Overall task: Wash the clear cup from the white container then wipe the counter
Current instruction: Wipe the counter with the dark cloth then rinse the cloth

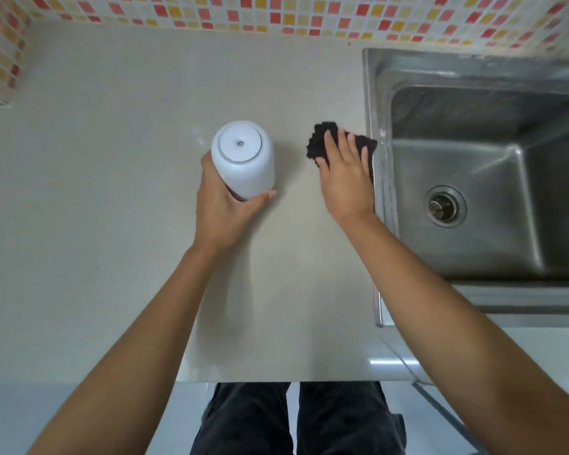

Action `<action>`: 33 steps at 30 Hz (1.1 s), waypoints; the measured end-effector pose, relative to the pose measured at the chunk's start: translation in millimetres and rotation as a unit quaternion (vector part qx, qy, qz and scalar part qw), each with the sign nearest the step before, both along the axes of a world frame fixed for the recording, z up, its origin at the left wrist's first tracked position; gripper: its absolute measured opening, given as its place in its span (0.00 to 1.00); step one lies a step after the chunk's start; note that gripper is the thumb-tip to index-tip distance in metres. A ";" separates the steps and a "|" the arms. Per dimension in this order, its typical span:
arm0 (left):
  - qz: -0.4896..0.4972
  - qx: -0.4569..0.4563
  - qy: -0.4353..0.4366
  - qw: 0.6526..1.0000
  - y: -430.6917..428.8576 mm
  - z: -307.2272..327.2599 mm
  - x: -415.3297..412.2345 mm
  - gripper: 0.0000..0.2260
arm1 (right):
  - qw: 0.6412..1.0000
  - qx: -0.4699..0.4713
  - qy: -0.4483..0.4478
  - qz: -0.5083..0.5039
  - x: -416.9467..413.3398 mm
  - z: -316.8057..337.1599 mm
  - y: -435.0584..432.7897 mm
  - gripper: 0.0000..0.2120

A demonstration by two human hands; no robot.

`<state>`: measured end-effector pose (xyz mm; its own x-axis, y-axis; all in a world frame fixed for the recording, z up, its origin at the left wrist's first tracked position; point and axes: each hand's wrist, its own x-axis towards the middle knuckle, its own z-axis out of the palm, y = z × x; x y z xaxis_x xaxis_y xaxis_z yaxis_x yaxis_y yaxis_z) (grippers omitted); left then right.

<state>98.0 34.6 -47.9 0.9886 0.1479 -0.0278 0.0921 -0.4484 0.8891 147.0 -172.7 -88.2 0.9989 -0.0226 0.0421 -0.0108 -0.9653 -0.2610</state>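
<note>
A white container [242, 157] with its flat base facing up is gripped by my left hand [222, 205] around its near side, over the middle of the beige counter [112, 192]. Whether it touches the counter I cannot tell. To its right, my right hand [345, 174] presses flat, fingers spread, on a dark cloth [319, 139] that lies on the counter right beside the sink's left rim. The clear cup is not in view.
A steel sink [408, 77] with a round drain [444, 206] fills the right side. A mosaic tile wall [276, 14] runs along the back and left corner. The counter's front edge is near my legs.
</note>
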 end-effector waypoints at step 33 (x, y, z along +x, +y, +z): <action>-0.261 -0.125 0.204 0.935 -231.0 129.7 25.0 0.12 | 0.933 0.356 -0.002 0.043 -116.5 149.9 -178.4 0.34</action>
